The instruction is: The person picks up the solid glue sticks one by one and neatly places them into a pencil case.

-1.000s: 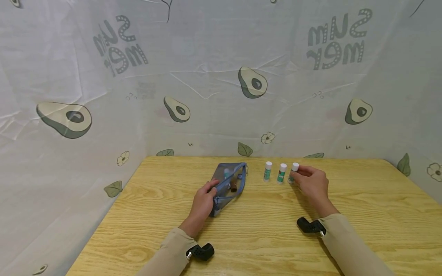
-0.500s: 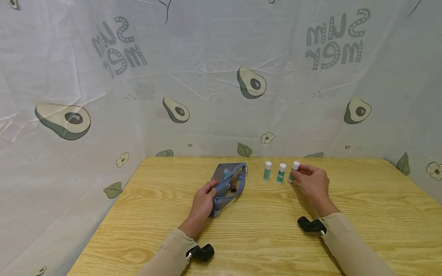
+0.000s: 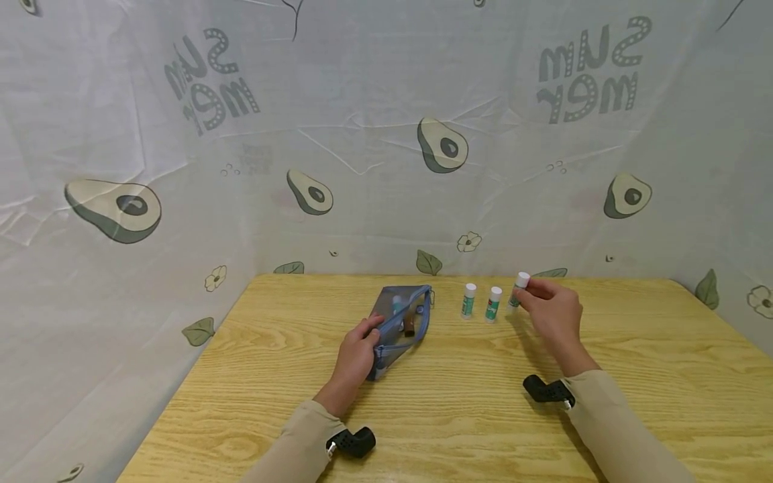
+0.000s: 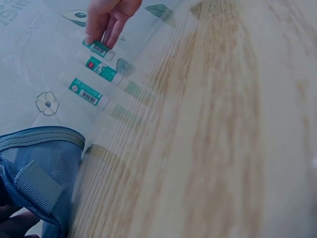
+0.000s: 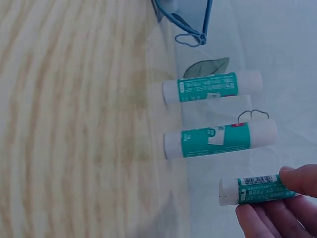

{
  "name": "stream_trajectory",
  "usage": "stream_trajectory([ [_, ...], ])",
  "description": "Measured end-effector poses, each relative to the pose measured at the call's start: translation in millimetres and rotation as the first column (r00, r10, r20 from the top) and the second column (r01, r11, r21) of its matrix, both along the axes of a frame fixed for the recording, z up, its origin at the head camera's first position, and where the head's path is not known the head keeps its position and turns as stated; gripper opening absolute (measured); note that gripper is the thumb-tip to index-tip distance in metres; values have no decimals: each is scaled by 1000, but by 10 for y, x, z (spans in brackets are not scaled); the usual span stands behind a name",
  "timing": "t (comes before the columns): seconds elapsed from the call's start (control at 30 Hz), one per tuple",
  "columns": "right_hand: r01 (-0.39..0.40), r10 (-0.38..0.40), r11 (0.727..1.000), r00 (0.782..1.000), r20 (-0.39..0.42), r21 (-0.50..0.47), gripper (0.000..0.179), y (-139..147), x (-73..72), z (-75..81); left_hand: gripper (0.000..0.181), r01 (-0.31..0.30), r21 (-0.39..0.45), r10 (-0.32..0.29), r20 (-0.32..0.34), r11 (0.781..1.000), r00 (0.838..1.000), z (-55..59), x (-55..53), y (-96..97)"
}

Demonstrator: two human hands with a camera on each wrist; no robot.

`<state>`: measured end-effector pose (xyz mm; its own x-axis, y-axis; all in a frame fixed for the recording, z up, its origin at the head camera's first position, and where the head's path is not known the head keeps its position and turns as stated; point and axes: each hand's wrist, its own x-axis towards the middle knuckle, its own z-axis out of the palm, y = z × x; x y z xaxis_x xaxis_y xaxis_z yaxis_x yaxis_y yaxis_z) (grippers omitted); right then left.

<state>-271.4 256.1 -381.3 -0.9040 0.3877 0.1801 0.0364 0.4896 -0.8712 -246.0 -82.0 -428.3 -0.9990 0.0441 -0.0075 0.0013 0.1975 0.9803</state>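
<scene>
My right hand (image 3: 554,318) pinches a glue stick (image 5: 262,190) with a green label and white cap between thumb and fingers. In the right wrist view its white base hangs free, lifted off the table. Two similar glue sticks, a middle one (image 3: 493,304) and a left one (image 3: 468,300), stand upright to its left. My left hand (image 3: 356,352) grips the near side of a blue mesh zip pouch (image 3: 392,308), thumb at the unzipped opening. Inside the pouch lie a brown object (image 3: 408,327) and a teal-and-white item, partly hidden by the mesh.
Everything stands on a wood-grain table (image 3: 447,416). A pale curtain (image 3: 362,221) printed with avocados and leaves hangs just behind its far edge. Black wrist mounts sit on both sleeves (image 3: 296,439).
My right hand has raised its glue stick off the table and carried it slightly right and away from me. The left hand and the pouch have stayed in place.
</scene>
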Motion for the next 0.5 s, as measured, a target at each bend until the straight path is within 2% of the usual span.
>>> stream_trajectory([
  [0.2,21,-21,1000,999,-30,-5,46,-23,6,89,42,-1,-2,1,-2,1000,1000,3,9,11],
  [0.5,3,-6,1000,996,-86,-29,48,-90,14,206,43,-3,-8,3,5,1000,1000,16,20,10],
])
